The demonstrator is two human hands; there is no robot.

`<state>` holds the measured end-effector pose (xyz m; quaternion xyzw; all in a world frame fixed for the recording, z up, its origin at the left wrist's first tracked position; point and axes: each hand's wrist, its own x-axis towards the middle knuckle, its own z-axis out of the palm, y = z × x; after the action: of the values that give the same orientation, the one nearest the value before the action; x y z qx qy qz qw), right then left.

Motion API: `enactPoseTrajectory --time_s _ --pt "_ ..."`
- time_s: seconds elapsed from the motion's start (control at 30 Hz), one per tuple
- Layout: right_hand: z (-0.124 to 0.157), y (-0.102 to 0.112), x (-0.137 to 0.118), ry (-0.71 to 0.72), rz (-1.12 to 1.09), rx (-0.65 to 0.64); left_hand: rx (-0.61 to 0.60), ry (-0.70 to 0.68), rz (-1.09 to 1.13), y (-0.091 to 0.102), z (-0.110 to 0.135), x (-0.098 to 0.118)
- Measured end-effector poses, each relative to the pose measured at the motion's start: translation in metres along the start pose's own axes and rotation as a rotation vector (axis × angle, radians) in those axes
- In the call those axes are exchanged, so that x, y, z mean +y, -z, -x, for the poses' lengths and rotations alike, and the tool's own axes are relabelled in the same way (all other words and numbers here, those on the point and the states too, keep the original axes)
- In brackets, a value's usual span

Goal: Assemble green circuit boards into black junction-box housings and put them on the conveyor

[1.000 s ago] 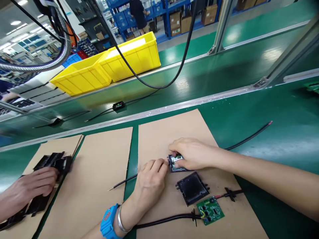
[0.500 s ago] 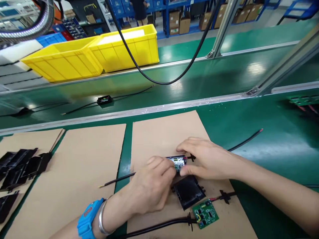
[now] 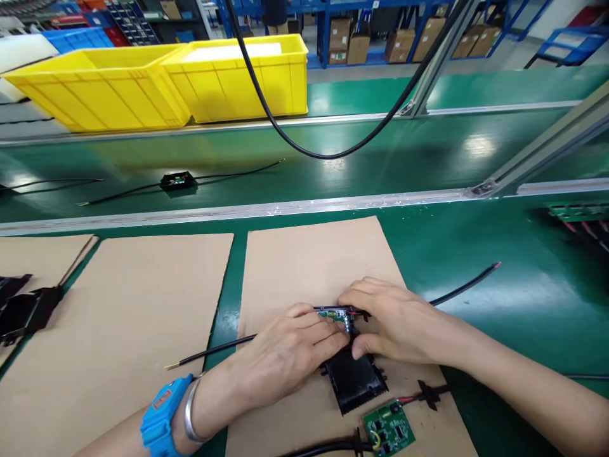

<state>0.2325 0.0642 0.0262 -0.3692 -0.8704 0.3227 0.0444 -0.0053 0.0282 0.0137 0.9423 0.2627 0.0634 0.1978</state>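
Left hand (image 3: 295, 346) has closed in; with right hand (image 3: 394, 320), both grips now pinch the board (image 3: 335, 313). Board has shifted to 12 o'clock of the cover (image 3: 356, 381), probably touching it.

board (image 3: 334, 313) hidden (by fingers (image 3: 327, 338)), cable (image 3: 333, 447) cropped

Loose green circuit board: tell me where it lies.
Head view, bottom edge, right of centre: the loose green circuit board lies on the cardboard sheet, just below-right of the black cover.
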Motion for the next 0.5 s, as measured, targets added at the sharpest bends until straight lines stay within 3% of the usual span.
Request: enactPoseTrajectory --time_s 0.17,0.37,0.5 --pt "0.025 0.004 0.014 -0.102 -0.008 0.065 0.007 -0.007 -0.049 -0.006 -0.001 0.002" --pt "0.022 -0.014 0.000 0.023 -0.026 0.068 -0.006 0.065 -0.107 -0.008 0.000 0.006" --pt "0.016 -0.017 0.001 0.077 0.051 0.041 0.024 0.034 -0.155 -0.010 0.001 0.006"
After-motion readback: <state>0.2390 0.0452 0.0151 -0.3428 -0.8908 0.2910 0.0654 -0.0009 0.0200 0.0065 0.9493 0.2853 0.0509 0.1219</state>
